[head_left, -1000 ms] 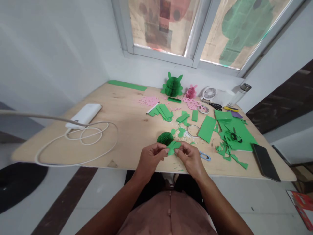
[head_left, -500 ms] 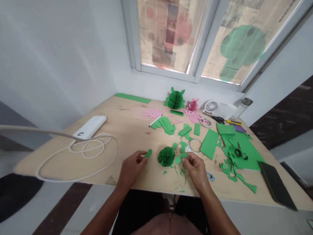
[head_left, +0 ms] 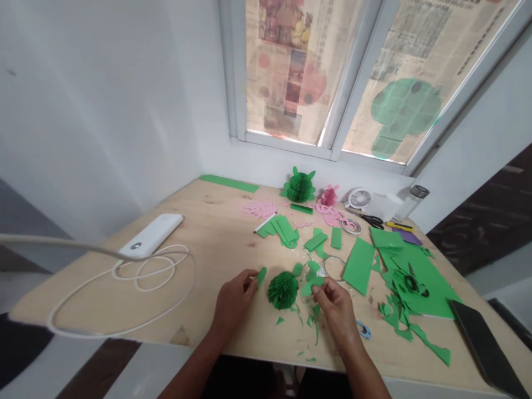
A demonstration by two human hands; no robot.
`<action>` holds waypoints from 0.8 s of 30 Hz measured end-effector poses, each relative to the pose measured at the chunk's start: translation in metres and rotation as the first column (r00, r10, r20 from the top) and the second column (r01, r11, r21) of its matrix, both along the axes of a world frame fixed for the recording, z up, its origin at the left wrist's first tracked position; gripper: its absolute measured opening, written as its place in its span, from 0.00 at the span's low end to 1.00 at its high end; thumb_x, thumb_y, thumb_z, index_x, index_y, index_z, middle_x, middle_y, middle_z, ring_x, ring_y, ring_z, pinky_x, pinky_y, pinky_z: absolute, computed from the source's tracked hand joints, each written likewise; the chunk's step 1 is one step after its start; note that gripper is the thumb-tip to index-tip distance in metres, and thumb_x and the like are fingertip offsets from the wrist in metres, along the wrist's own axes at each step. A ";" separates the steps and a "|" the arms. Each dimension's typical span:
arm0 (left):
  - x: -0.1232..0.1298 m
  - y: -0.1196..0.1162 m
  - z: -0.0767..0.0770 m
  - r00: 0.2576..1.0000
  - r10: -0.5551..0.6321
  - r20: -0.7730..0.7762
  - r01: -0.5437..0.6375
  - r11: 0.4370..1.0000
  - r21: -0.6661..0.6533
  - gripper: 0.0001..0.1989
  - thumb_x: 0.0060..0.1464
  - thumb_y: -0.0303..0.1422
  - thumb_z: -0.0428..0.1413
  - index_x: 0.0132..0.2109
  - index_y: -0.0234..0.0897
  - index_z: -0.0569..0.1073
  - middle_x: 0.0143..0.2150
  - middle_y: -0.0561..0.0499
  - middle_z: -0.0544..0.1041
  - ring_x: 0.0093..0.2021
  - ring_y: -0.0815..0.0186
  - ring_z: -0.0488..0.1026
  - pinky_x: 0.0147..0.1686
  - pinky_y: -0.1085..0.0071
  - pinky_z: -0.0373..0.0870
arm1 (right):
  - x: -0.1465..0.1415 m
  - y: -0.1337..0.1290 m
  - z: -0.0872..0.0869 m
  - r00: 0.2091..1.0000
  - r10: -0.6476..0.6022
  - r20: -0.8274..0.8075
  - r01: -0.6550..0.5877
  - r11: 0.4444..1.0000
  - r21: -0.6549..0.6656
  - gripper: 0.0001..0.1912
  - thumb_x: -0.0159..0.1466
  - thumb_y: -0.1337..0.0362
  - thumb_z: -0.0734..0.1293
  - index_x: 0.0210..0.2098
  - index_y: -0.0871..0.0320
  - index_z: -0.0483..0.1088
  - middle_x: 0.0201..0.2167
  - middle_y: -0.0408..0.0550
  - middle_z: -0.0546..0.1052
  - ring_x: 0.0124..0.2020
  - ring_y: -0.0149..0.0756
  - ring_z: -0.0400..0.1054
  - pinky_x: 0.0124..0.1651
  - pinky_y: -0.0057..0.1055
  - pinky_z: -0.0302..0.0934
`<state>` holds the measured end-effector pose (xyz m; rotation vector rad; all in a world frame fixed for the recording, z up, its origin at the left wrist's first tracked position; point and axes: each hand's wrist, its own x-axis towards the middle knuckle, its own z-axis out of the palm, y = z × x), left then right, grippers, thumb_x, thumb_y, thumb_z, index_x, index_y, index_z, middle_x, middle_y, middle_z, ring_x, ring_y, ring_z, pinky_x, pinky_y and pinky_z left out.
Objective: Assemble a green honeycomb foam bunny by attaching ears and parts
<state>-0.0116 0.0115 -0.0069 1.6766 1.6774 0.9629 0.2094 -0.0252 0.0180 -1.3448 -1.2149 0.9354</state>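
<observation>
Lying nearest, in front of the green pleated paper ball (head_left: 283, 290) on the table (head_left: 216, 233), small green scraps (head_left: 280, 320) can be found. To the ball's left, a narrow green strip (head_left: 261, 274) is pinched by the left hand (head_left: 233, 299); to its right, a broader green cutout (head_left: 311, 286) is pinched by the right hand (head_left: 336, 302). Each grip is closed, thumb against fingers. The held paper looks thin, light and flexible; it would probably crease if squeezed, so it is best taken by an edge or end. The strip is angled up from the left fingertips, and the cutout is pointed from the right grip toward the ball. The ball is touched by neither hand; it seems easily crushed, and is best cupped gently at its sides. Just behind the ball, to its right, rounded green pieces (head_left: 312, 270) are laid. Farther behind it, pink scraps (head_left: 260, 209) are heaped. Farthest behind it, by the wall, an eared green figure (head_left: 300, 187) is stood.
</observation>
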 end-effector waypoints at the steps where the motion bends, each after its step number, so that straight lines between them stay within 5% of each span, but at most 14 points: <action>1: 0.002 0.003 0.000 1.000 -0.011 -0.012 0.011 1.000 0.002 0.11 0.53 0.34 0.50 0.39 0.40 0.76 0.32 0.49 0.81 0.34 0.59 0.78 0.34 0.69 0.68 | 0.000 0.000 0.000 1.000 -0.003 0.001 0.003 1.000 0.001 0.19 0.56 0.50 0.67 0.20 0.56 0.61 0.18 0.39 0.60 0.22 0.31 0.53 0.23 0.27 0.47; 9: 0.015 0.020 -0.002 0.969 -0.017 -0.247 0.023 1.000 0.020 0.10 0.56 0.31 0.49 0.39 0.40 0.76 0.32 0.49 0.80 0.33 0.62 0.75 0.32 0.71 0.62 | 0.005 0.003 -0.002 1.000 0.002 -0.009 -0.002 1.000 0.002 0.19 0.56 0.50 0.68 0.20 0.55 0.61 0.17 0.38 0.60 0.21 0.30 0.53 0.23 0.27 0.49; 16: 0.019 0.022 -0.012 0.907 0.030 -0.420 0.031 0.990 0.139 0.11 0.57 0.31 0.48 0.36 0.40 0.76 0.38 0.45 0.78 0.42 0.57 0.73 0.39 0.67 0.64 | 0.006 0.010 -0.001 1.000 -0.010 -0.013 0.009 1.000 -0.013 0.16 0.56 0.53 0.67 0.21 0.56 0.62 0.17 0.37 0.60 0.21 0.29 0.52 0.25 0.27 0.48; 24: 0.015 0.017 -0.009 0.987 0.036 -0.154 -0.004 0.979 0.204 0.13 0.56 0.31 0.47 0.42 0.36 0.74 0.44 0.42 0.76 0.47 0.55 0.72 0.48 0.61 0.67 | 0.001 0.015 0.001 0.999 -0.047 0.007 0.047 0.999 -0.015 0.14 0.57 0.57 0.67 0.21 0.56 0.62 0.17 0.36 0.58 0.21 0.28 0.50 0.26 0.27 0.46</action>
